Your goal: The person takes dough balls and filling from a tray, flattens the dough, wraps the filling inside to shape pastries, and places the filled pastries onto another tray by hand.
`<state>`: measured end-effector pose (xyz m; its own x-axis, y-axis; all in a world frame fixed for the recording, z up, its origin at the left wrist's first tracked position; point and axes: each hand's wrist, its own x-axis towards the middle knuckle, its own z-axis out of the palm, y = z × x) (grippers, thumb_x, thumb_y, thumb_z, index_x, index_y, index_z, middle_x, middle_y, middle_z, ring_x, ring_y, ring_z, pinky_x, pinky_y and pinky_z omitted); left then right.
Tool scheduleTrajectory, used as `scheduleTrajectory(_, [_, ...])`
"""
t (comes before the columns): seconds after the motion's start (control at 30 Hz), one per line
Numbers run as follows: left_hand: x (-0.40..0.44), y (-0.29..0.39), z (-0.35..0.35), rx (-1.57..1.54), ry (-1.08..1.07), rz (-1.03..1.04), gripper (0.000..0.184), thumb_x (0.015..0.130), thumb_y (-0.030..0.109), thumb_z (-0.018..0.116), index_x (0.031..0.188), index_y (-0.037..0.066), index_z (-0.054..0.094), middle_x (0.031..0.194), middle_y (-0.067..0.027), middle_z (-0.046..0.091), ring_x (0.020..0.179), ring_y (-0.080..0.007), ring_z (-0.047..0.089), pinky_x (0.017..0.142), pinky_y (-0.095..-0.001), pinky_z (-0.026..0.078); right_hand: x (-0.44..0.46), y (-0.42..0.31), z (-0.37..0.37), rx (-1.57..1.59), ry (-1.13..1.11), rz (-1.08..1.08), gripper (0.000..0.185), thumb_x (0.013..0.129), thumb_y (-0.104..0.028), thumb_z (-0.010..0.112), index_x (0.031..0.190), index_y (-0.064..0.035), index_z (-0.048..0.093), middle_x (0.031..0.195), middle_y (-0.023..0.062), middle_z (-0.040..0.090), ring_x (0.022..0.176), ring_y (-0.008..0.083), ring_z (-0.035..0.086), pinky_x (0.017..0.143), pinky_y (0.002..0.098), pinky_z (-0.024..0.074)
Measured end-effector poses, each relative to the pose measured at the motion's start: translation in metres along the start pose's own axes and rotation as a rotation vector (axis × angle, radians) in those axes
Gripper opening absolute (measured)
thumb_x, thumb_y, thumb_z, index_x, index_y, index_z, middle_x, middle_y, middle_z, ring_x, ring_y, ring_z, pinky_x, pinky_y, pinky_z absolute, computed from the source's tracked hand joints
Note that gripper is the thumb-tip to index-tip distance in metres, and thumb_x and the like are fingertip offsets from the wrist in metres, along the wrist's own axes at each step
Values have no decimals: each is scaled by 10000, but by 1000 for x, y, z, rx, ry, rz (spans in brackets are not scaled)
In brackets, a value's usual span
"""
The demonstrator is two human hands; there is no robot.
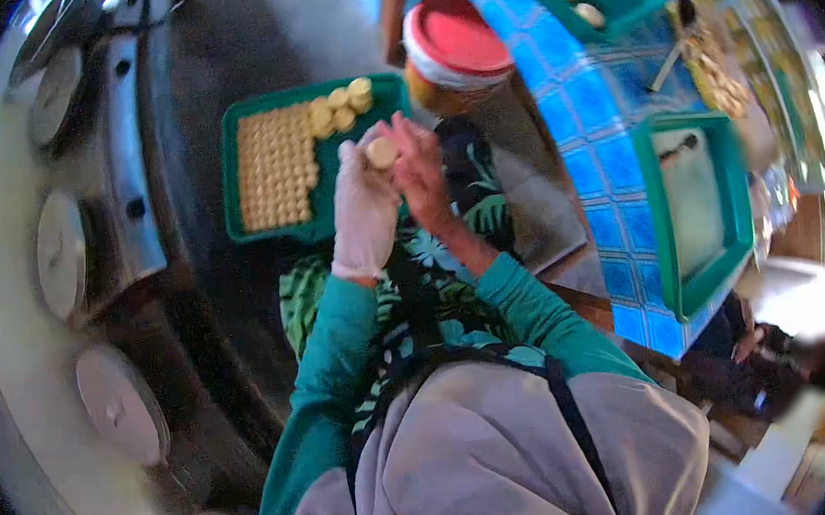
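Observation:
Between my two hands sits a small round pale dough piece (381,153). My left hand (365,207), in a white glove, holds it from the left side. My right hand (421,176) is bare and closes on it from the right, with its fingers reaching forward. Just beyond and to the left of them lies a green tray (230,166). Tight rows of small round light-brown pieces (274,166) fill its left part. Several larger pale yellow round pieces (341,107) are grouped at its far right, some seemingly stacked.
A tub with a red lid (457,32) stands beyond my right hand. On the right, a table with a blue tiled cover (616,186) bears a green tray of whitish stuff (666,231) and another with oval dough pieces (648,7). Round metal lids (62,252) line the left. Another person (775,355) is at lower right.

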<state>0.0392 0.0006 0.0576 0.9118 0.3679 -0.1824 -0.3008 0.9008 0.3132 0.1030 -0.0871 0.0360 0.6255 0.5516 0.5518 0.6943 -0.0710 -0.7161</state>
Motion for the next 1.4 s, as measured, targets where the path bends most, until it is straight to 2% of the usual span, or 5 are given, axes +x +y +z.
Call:
scheduleTrajectory(0.3, [-4, 8, -5, -231, 120, -65, 312, 1014, 122, 450, 1284, -36, 457, 1223, -147, 570, 1120, -238, 581, 981, -354, 488, 4, -12, -16, 101, -52, -47, 549, 1004, -368, 413, 1408, 4, 418, 1315, 113, 589, 1262, 280, 413, 1088, 428, 235])
scheduleTrajectory(0.47, [-18, 10, 6, 656, 35, 134, 320, 990, 67, 458, 1289, -46, 462, 1248, -139, 562, 1160, -224, 558, 1017, -341, 464, 6, -10, -14, 19, -116, -51, 521, 1012, -349, 398, 1395, 1, 439, 1299, 120, 597, 1231, 285, 451, 1074, 418, 266])
scheduleTrajectory(0.9, [-5, -10, -2, -355, 118, -122, 379, 1044, 206, 376, 1364, 9, 433, 1322, -147, 528, 1194, -238, 544, 1010, -336, 465, 10, -10, -10, 31, -84, 9, 514, 1024, -305, 333, 1438, -4, 382, 1391, 127, 524, 1314, 298, 345, 1100, 438, 228])
scheduleTrajectory(1.17, [-27, -5, 36, 1419, -74, 367, 401, 991, 113, 453, 1358, -46, 423, 1235, -119, 571, 1184, -194, 527, 1028, -314, 409, -12, -5, -13, -68, 85, -62, 399, 924, -209, 523, 1269, -13, 569, 1251, 169, 529, 1202, 331, 442, 1038, 438, 325])
scheduleTrajectory(1.4, [-9, -27, -1, 478, -17, 39, 407, 1042, 180, 386, 1411, 10, 372, 1359, -141, 491, 1231, -217, 501, 1054, -334, 404, -17, -14, -16, -36, 131, 73, 465, 952, -220, 502, 1391, -69, 477, 1315, 197, 442, 1267, 354, 398, 1060, 463, 304])
